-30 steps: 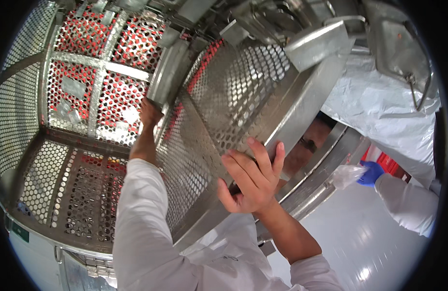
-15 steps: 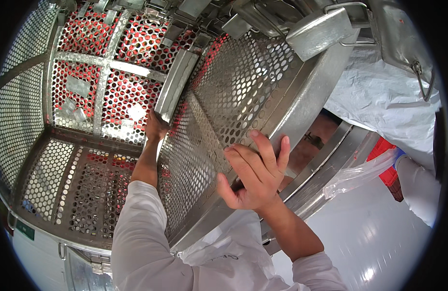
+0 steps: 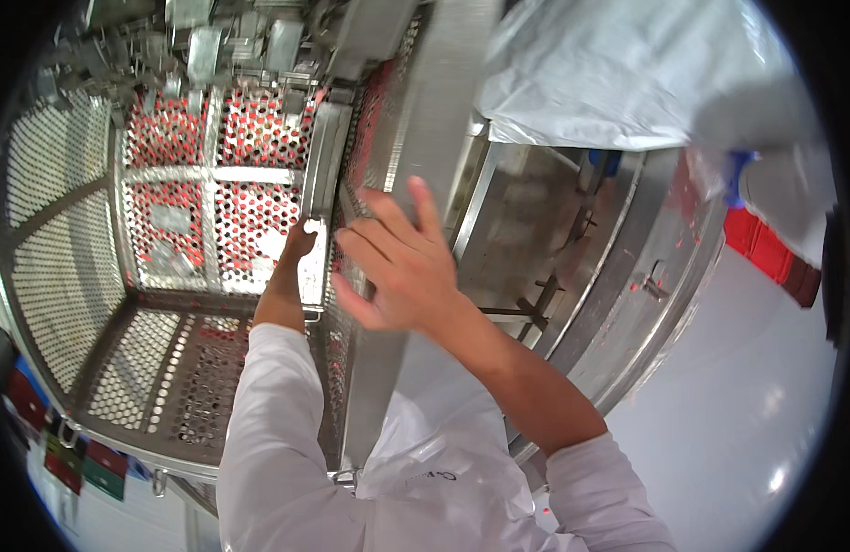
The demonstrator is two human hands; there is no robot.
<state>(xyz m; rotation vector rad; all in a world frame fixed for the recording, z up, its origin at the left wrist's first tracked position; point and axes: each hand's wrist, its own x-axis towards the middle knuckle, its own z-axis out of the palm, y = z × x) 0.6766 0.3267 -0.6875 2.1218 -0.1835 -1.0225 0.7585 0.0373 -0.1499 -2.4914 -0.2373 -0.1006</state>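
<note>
A perforated metal drum (image 3: 71, 285) fills the left side, with red pieces showing through the holes of its back wall. Deep inside it, my left hand (image 3: 299, 244) is closed at the flanged edge of a metal panel (image 3: 326, 166); some of its fingers are hidden or blurred. My right hand (image 3: 402, 267) is raised with fingers spread, holding nothing. It hovers in front of the panel's broad outer rim (image 3: 434, 110), and I cannot tell whether the fingertips touch it.
Metal trays and wire handles (image 3: 204, 51) crowd the top left. To the right, a metal trough (image 3: 526, 230) opens below a whitish plastic sheet (image 3: 618, 78). A person's blue-cuffed sleeve (image 3: 784, 184) and a red crate (image 3: 765, 248) are at the far right.
The view has turned, showing more of the trough on the right. The panel now appears nearly edge-on. My right hand is off the rim's inner edge; my left stays at the panel edge.
</note>
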